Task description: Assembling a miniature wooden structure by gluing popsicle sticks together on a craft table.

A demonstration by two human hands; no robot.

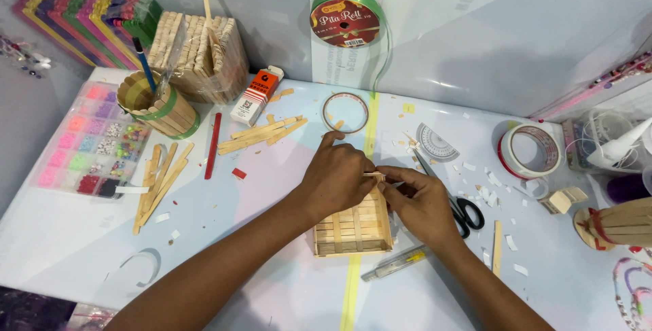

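A small flat panel of glued wooden craft sticks (353, 228) lies on the white table in front of me. My left hand (336, 176) rests over its far left corner, fingers bent. My right hand (421, 200) sits at its far right edge. Between the fingertips of both hands, at the panel's far edge, I pinch a short piece of wooden stick (373, 175).
Black-handled scissors (462, 210) lie under my right hand, a yellow cutter (396, 264) nearer me. Loose sticks (261, 134), a red pen (213, 145), a bead box (92, 139), a stick-built cup (157, 108), tape rolls (532, 151), a green ribbon spool (345, 18) surround the work.
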